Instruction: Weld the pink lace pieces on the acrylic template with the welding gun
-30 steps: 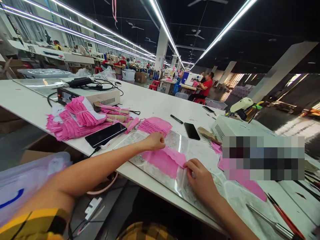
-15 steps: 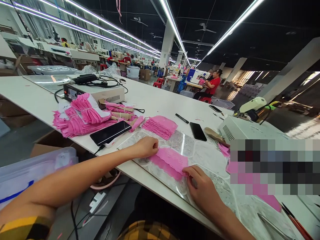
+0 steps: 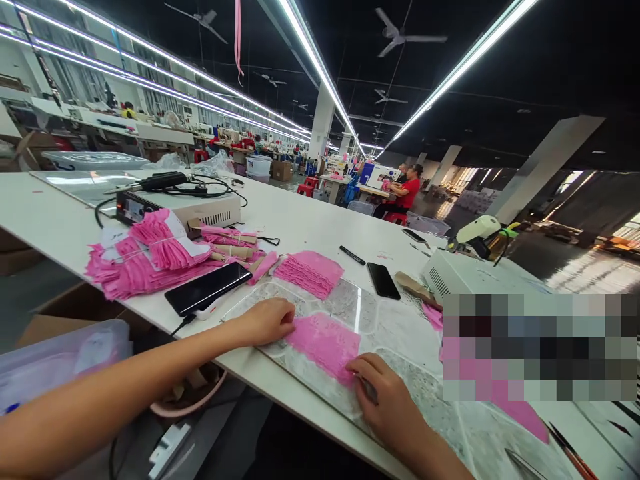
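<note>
A pink fabric piece (image 3: 325,343) with a scalloped edge lies on a clear sheet over a grey marble-patterned board (image 3: 430,377). My left hand (image 3: 270,321) is closed at its left end, thumb and fingers pinched on the corner. At the right end, my right hand (image 3: 383,387) pinches the near corner between thumb and fingertips. Just beyond the piece sits a neat stack of pink scalloped fabric pieces (image 3: 310,272). How many layers lie under my fingers is hidden.
Left of the board are a black phone (image 3: 207,288), tied pink bundles (image 3: 150,257) and a control box (image 3: 200,208) with a handheld tool. Another phone (image 3: 383,280) and a marker (image 3: 353,255) lie beyond. Tweezers (image 3: 523,463) rest near right. A person in red (image 3: 407,193) sits farther off.
The upper layer of pink fabric has come down toward me over the lower layer, whose near strip no longer shows. Both hands moved with the edge. The view has also shifted.
</note>
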A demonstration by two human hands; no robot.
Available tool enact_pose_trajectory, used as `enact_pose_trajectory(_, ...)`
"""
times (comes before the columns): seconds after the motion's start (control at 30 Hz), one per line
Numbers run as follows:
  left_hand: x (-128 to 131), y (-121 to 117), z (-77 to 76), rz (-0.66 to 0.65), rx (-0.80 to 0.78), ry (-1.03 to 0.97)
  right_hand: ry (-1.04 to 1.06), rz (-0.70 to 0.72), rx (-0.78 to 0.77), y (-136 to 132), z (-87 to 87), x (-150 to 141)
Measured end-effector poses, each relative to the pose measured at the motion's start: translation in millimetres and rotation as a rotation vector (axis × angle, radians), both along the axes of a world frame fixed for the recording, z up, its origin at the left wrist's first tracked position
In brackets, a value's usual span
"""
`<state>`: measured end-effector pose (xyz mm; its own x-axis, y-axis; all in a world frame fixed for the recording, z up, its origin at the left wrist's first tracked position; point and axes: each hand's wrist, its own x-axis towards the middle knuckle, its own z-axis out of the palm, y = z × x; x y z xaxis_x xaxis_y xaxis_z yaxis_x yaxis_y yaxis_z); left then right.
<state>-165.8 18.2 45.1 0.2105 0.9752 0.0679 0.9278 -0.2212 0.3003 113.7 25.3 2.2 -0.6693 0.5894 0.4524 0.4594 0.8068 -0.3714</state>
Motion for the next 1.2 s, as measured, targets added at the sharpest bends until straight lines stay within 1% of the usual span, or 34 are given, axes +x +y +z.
enact_pose_trajectory(0.13, -13.0, -8.6, 1.6, -0.125, -0.029, -0.076, -0.01, -0.027, -0.044, 1.6, 3.3, 8.2)
enact_pose_trajectory(0.23, -18.1, -15.8, 0.7, -0.232, -0.038, -0.156, -0.051, -0.007, -0.068, 4.3, 2.3, 8.4)
enact_pose_trajectory(0.3, -18.8, -18.5, -1.6, -0.26, -0.034, -0.177, -0.08, 0.012, -0.08, 5.5, 1.5, 5.5)
enact_pose_trajectory(0.57, -20.2, -16.9, -10.4, -0.204, -0.013, -0.217, -0.126, 0.023, -0.083, 2.6, 6.5, -3.2)
enact_pose_trajectory(0.67, -22.3, -15.1, -12.7, -0.181, -0.009, -0.227, -0.127, 0.027, -0.072, 2.8, 4.3, -5.3)
enact_pose_trajectory(0.87, -23.6, -11.6, -16.8, -0.213, 0.01, -0.24, -0.063, 0.035, -0.064, 4.9, -1.3, -5.1)
enact_pose_trajectory(1.07, -19.6, -11.0, -18.7, -0.234, 0.007, -0.264, -0.085, 0.025, -0.073, 5.4, -3.7, -3.6)
enact_pose_trajectory(1.13, -18.2, -10.7, -17.1, -0.242, 0.003, -0.268, -0.079, 0.019, -0.11, 6.9, -3.2, -3.7)
enact_pose_trajectory(1.2, -17.2, -10.0, -11.4, -0.241, -0.011, -0.271, -0.057, 0.014, -0.189, 9.1, 2.4, -3.4)
